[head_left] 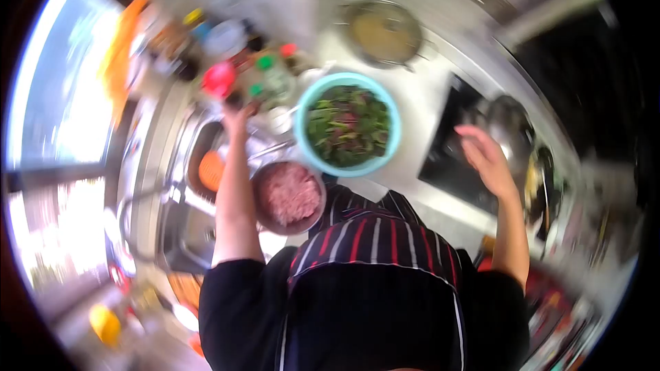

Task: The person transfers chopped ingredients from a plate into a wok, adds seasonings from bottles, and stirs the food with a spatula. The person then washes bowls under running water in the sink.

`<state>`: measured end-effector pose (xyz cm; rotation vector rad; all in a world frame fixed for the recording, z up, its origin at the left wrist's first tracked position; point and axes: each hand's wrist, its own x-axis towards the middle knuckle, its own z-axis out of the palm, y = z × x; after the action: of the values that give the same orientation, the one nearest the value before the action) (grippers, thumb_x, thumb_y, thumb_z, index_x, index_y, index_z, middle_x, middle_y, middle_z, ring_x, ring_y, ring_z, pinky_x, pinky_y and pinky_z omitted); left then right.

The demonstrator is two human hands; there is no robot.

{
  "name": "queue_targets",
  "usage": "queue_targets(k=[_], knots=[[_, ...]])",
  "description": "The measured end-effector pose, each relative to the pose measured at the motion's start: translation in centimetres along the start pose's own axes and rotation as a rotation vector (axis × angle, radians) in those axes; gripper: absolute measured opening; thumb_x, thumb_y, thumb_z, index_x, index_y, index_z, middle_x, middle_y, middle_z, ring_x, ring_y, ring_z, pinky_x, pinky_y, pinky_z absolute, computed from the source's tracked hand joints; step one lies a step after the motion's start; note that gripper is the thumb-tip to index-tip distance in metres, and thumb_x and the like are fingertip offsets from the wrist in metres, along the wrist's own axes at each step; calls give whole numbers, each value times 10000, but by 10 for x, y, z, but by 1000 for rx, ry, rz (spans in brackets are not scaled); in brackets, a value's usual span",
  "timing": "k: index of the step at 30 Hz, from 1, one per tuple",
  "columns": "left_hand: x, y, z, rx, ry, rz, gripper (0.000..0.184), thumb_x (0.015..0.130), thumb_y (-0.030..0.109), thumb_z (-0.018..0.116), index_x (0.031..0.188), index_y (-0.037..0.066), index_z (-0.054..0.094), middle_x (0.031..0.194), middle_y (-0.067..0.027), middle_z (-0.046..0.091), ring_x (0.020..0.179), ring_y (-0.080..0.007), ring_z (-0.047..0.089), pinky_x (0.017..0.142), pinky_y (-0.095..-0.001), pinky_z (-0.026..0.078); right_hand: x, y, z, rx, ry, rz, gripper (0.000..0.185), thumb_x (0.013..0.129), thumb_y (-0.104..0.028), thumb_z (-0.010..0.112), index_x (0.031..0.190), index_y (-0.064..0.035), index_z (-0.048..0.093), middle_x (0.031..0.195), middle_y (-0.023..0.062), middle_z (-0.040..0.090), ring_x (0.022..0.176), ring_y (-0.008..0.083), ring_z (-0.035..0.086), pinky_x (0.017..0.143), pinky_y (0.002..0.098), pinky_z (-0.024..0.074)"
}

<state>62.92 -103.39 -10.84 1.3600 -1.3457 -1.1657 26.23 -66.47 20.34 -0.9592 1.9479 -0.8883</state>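
My left hand (237,115) reaches among the bottles at the upper left. Its fingers are closed around a dark bottle with a red top (218,81), though blur hides the exact grip. Over the black cooktop (447,154), my right hand (487,159) hangs with its fingers apart, holding nothing. A light blue basin (394,130) full of chopped leafy greens (347,127) stands in front of me. Below my left forearm, a metal bowl (261,211) holds pink minced meat (290,192).
A lidded pot (385,32) stands at the back of the counter. Green-capped bottles (275,79) crowd the area near my left hand. A sink (189,233) with a faucet (127,216) lies left. A metal wok or pot (510,127) sits right of the cooktop.
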Motion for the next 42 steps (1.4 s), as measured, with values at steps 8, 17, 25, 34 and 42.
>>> queue_targets(k=[8, 17, 25, 34, 42], knots=[[31, -47, 3, 241, 8, 102, 959, 600, -26, 818, 1382, 17, 265, 1361, -149, 345, 1219, -279, 392, 1049, -414, 364, -96, 63, -66, 18, 304, -11, 212, 921, -169, 609, 1120, -98, 614, 676, -67, 482, 645, 36, 420, 588, 211, 370], [-34, 1, -41, 306, 383, 298, 719, 622, 100, 830, 1199, -40, 424, 1069, -199, 532, 929, -294, 578, 785, -435, 526, -312, 319, -294, -197, 1131, 345, 256, 897, -156, 608, 1123, -36, 621, 830, 25, 639, 750, 81, 558, 703, 231, 450], [-339, 116, 134, 338, 415, 693, 397, 771, -7, 641, 1134, -45, 485, 968, -119, 522, 758, -206, 508, 700, -345, 470, -351, 607, -454, -711, 974, 650, 683, 738, -294, 741, 1313, -128, 412, 1213, 161, 584, 1107, 332, 577, 917, 415, 452], [-765, 188, 458, 86, -1444, -358, 727, 888, 289, 638, 1436, 72, 212, 1180, -153, 522, 963, -216, 605, 703, -321, 540, -351, 548, -435, -827, 511, 420, 482, 928, -297, 486, 1388, -382, 373, 972, 152, 666, 860, 338, 654, 784, 439, 505], [-838, 180, 499, 130, -1371, -341, 916, 795, 74, 671, 1498, 135, 86, 675, -64, 548, 441, -153, 521, 383, -305, 431, -447, 460, -433, -849, 457, 417, 400, 907, -267, 518, 1291, -378, 535, 891, 113, 682, 843, 313, 647, 722, 441, 500]])
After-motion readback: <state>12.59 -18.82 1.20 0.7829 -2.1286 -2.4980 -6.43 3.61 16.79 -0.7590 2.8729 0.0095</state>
